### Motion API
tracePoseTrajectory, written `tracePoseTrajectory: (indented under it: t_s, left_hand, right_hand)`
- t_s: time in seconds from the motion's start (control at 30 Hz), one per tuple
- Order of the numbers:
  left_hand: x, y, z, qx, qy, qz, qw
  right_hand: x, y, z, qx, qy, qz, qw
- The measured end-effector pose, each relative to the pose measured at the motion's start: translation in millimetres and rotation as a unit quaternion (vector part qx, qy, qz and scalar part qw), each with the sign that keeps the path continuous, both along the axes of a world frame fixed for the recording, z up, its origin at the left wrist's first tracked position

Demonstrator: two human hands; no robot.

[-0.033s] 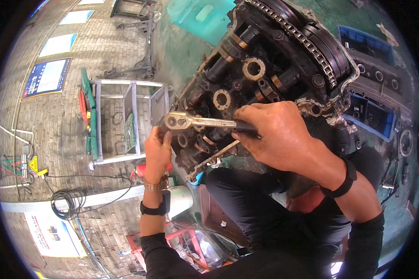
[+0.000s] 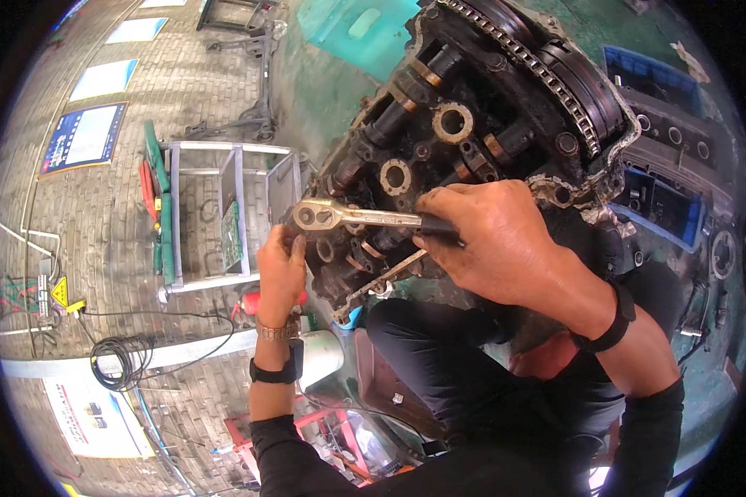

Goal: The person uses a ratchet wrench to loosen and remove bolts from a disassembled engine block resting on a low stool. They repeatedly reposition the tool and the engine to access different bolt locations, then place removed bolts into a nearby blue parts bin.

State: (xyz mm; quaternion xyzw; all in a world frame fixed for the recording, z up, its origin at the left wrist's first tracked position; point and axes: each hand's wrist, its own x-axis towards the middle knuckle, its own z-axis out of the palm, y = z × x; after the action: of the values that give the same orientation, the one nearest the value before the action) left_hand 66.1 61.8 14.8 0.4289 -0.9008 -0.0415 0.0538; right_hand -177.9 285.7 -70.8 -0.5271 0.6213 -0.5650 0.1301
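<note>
A chrome ratchet wrench (image 2: 371, 217) with a dark grip lies level above the engine's cylinder head (image 2: 423, 153). My right hand (image 2: 493, 240) is closed round its dark handle. At the ratchet's round head, my left hand (image 2: 282, 269) has its fingers curled in against the near left side and underneath; what its fingertips pinch below is hidden. The engine is black with oil and shows camshafts, round bores and a timing chain (image 2: 539, 70) at the far right end.
Blue parts bins (image 2: 659, 207) and a grey valve cover (image 2: 675, 137) lie on the floor at right. A teal plastic stool (image 2: 360, 33) stands beyond the engine. To the left are a metal frame rack (image 2: 232, 215), a coiled black cable (image 2: 120, 364) and a white bucket (image 2: 322, 360).
</note>
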Motion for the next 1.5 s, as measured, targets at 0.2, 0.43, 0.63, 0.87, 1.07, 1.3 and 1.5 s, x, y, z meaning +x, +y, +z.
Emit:
tracePoseTrajectory:
  t_s: [0.2, 0.43, 0.63, 0.87, 1.07, 1.3, 1.5]
  left_hand:
    - [-0.4, -4.8, -1.7, -0.043, -0.01, -0.031, 0.999]
    - [5.8, -4.1, 0.6, 0.005, 0.026, -0.012, 1.0]
    - [11.4, -4.7, 0.6, 0.035, 0.011, 0.0, 0.999]
    - [12.5, -13.5, 1.5, 0.014, -0.048, 0.027, 0.998]
    - [10.2, -4.1, -4.1, 0.035, 0.033, -0.009, 0.999]
    - [0.8, -0.3, 1.7, -0.016, -0.002, 0.02, 1.0]
    - [5.5, 2.4, 0.3, 0.049, 0.068, -0.006, 0.996]
  right_hand:
    - [0.1, 0.0, 1.0, -0.002, 0.0, -0.001, 1.0]
    - [0.0, 0.0, 0.1, 0.005, 0.002, 0.005, 1.0]
    - [1.0, -0.2, 0.6, -0.01, -0.005, -0.003, 1.0]
    - [0.9, -0.8, -1.3, -0.006, 0.004, -0.003, 1.0]
    - [1.2, -0.9, -2.1, -0.001, 0.001, 0.001, 1.0]
    - [0.8, -1.0, -1.1, 0.006, 0.004, 0.002, 1.0]
    - [1.1, -0.7, -0.8, 0.018, 0.013, 0.001, 1.0]
